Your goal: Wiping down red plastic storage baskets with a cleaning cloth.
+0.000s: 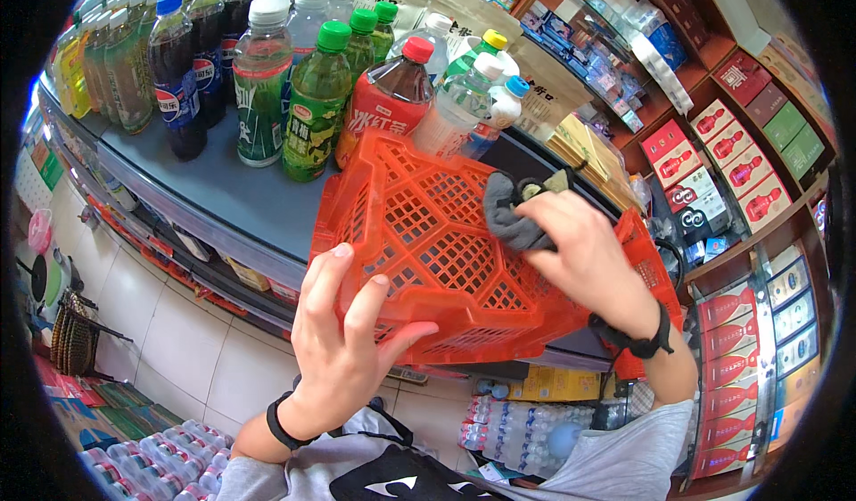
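Observation:
A red plastic basket with lattice walls lies tipped on the dark counter, its perforated side facing up. My left hand rests at its near left corner, fingers spread over the edge and thumb against the wall. In my right hand is a bunched grey cloth, pressed on the basket's upper right part. Just beyond the basket stand a red-capped iced tea bottle and a green-capped drink bottle. The underside of the basket is hidden.
Many drink bottles, among them a Pepsi bottle, fill the counter at the back left. Shelves with boxes line the right. Packs of water bottles lie low in front, others at lower left. Tiled floor shows between.

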`<control>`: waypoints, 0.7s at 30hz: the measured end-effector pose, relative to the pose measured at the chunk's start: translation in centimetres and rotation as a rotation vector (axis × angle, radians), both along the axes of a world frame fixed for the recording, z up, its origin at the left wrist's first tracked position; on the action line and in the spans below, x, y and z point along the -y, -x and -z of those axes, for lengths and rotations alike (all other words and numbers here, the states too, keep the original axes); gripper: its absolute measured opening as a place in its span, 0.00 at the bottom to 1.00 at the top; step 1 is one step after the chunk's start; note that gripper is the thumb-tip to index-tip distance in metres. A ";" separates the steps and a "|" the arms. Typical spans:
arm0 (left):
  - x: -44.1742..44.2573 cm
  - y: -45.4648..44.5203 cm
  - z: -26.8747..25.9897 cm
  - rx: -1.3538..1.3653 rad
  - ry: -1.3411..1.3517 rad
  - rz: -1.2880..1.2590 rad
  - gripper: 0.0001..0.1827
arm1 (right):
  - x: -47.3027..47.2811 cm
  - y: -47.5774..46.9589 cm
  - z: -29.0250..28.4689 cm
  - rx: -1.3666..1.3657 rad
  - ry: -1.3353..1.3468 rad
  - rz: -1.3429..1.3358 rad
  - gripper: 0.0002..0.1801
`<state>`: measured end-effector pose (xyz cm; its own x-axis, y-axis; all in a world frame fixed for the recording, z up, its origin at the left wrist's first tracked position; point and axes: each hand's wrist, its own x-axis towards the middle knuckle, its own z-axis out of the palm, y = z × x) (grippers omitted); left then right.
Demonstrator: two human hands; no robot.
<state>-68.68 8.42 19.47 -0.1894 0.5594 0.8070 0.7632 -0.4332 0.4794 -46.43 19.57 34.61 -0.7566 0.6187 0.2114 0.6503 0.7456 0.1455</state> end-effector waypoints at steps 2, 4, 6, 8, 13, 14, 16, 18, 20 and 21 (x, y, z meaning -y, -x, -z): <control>-0.2 -0.1 -0.4 -0.054 0.021 0.024 0.48 | -1.9 -1.8 -0.6 0.066 -0.052 0.144 0.17; -0.6 -0.8 -0.1 -0.056 0.001 0.038 0.48 | -4.0 -2.5 -1.5 0.075 0.035 0.282 0.16; -0.5 -1.0 0.0 -0.040 0.002 0.052 0.48 | -4.1 -1.4 -2.3 0.024 0.219 0.284 0.17; -0.4 -1.3 0.1 -0.031 0.004 0.051 0.48 | -2.1 0.0 -0.8 0.079 0.109 0.159 0.18; 0.0 -0.5 0.5 0.011 -0.014 0.104 0.43 | 5.3 3.6 -0.9 0.107 0.064 0.047 0.19; 0.0 -0.4 0.4 0.022 -0.006 0.134 0.44 | 5.5 3.2 -0.9 0.110 0.055 0.016 0.21; 0.0 -0.3 0.3 0.028 0.008 0.163 0.44 | 5.4 2.0 -1.0 0.109 0.055 0.009 0.22; -0.4 -0.7 0.1 -0.003 -0.004 0.180 0.44 | 4.6 0.8 -1.2 0.149 0.049 0.117 0.19; -0.5 -0.8 -0.1 -0.017 -0.015 0.205 0.44 | 3.9 -1.0 -1.6 0.212 -0.010 0.233 0.19; -0.3 -1.1 -0.2 -0.029 -0.020 0.209 0.43 | 3.3 -1.6 -2.0 0.239 -0.026 0.288 0.18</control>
